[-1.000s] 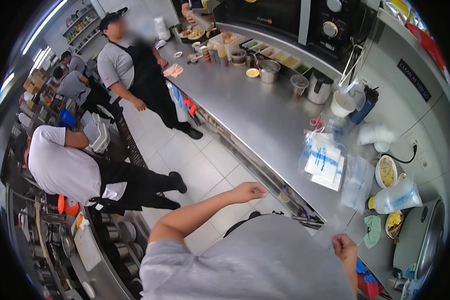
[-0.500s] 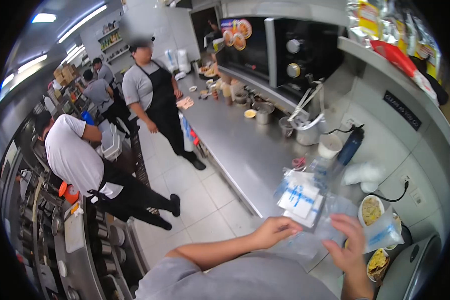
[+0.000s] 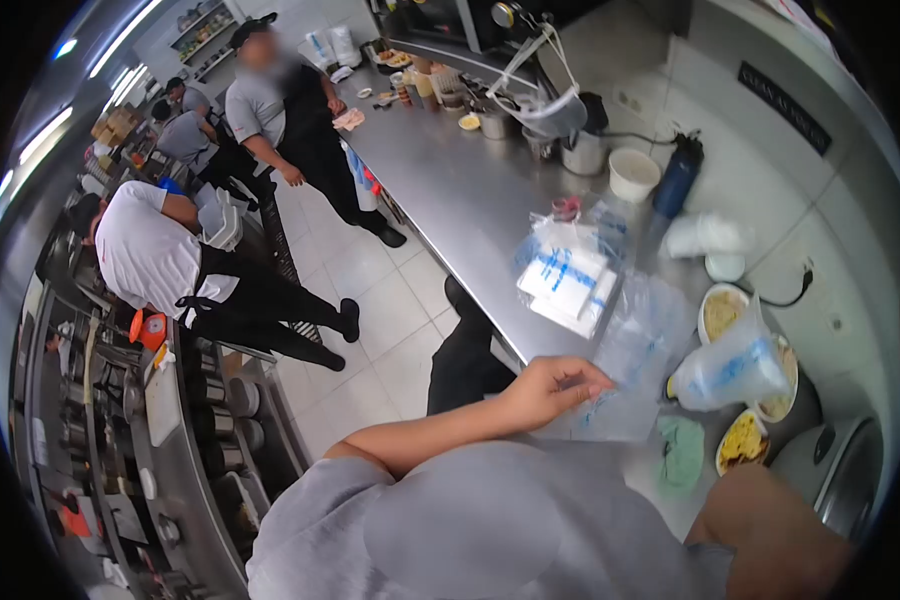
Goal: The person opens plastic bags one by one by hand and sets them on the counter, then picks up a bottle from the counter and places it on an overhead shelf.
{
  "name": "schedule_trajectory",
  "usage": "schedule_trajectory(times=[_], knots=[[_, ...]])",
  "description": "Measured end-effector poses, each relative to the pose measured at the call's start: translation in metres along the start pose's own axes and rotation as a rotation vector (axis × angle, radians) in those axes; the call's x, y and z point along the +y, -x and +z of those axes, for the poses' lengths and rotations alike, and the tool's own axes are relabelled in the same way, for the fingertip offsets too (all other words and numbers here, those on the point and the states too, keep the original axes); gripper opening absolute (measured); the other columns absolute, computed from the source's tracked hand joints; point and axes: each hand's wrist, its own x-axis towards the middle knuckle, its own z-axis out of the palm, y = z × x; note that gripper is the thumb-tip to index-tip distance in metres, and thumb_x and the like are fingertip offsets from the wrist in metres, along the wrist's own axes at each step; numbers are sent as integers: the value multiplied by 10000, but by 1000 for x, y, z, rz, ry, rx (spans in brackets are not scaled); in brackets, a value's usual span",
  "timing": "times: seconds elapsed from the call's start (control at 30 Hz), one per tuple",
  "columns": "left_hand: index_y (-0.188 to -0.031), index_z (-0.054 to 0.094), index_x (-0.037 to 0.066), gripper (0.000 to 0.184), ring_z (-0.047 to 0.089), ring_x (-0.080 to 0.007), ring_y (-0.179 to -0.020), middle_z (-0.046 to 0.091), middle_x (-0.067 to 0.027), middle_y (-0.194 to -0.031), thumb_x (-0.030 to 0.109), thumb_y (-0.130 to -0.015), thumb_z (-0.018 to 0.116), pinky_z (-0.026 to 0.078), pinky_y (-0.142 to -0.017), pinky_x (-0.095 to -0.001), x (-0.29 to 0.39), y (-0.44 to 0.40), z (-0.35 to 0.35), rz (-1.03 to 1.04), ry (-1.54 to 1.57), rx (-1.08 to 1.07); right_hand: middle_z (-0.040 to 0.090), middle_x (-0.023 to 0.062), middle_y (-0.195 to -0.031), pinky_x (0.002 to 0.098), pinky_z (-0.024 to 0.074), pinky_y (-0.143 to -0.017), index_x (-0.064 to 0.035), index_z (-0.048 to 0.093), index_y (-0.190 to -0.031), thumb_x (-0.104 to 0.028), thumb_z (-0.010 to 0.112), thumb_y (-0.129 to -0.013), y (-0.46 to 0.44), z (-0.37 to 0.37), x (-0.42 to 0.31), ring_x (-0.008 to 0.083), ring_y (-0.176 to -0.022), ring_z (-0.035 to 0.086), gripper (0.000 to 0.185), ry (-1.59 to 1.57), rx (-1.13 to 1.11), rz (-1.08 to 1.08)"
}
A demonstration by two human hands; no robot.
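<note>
Clear plastic with blue print makes up the bag point(image 3: 620, 412) at my left hand point(image 3: 550, 392); thumb and fingertips stand narrow, pinching its edge. The bag is at the near end of the worktop point(image 3: 440, 200), by the corner where the aisle-side edge ends. It spreads from my fingertips toward the wall side, but its overlap with other plastic bags point(image 3: 652, 308) hides its long axis from me. Just beyond lies a bagged stack of white packets point(image 3: 567, 282). Toward the wall, a plastic-wrapped bundle point(image 3: 732, 370) lies near the bowls, its long axis roughly across the worktop, yellow end toward my left hand. A green cloth point(image 3: 680, 452) lies beside a food bowl point(image 3: 743, 445). My right hand is out of view; I cannot tell its state.
</note>
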Motion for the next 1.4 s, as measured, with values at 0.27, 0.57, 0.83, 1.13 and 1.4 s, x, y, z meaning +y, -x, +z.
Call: schedule_trajectory(times=[0.27, 0.57, 0.83, 1.13, 1.4], knots=[[-1021, 631, 25, 160, 519, -74, -720, 613, -34, -883, 99, -888, 585, 443, -653, -227, 10, 4, -13, -40, -75, -90, 586, 98, -841, 298, 429, -590, -104, 588, -927, -197, 636, -762, 0, 3, -9, 189, -674, 555, 196, -74, 41, -54], [-1022, 630, 26, 157, 547, -72, -739, 624, -37, -886, 100, -896, 573, 455, -647, -226, 2, -7, -11, -28, -14, -58, 587, 87, -803, 280, 420, -562, -126, 598, -940, -158, 595, -786, 3, 7, -2, 168, -632, 549, 158, -205, 34, -33], [-1020, 627, 17, 159, 539, -70, -718, 624, -39, -865, 98, -894, 574, 452, -632, -219, -4, -24, -5, -9, 31, -135, 589, 77, -770, 264, 412, -538, -145, 607, -951, -123, 558, -807, 7, 4, 11, 150, -594, 544, 154, -345, 43, 8], [-1011, 627, 11, 150, 517, -71, -693, 616, -38, -849, 86, -896, 568, 440, -625, -223, -5, -27, -4, -44, 50, -128, 590, 65, -731, 247, 403, -510, -167, 618, -964, -84, 517, -831, 10, -2, 16, 129, -551, 537, 186, -512, 69, 5], [-1000, 632, 10, 143, 543, -79, -739, 626, -42, -875, 78, -889, 574, 456, -658, -218, -6, -34, 0, -68, 51, -176, 592, 55, -698, 231, 395, -485, -186, 627, -975, -50, 480, -852, 7, -11, 21, 110, -513, 532, 235, -849, 82, -60]])
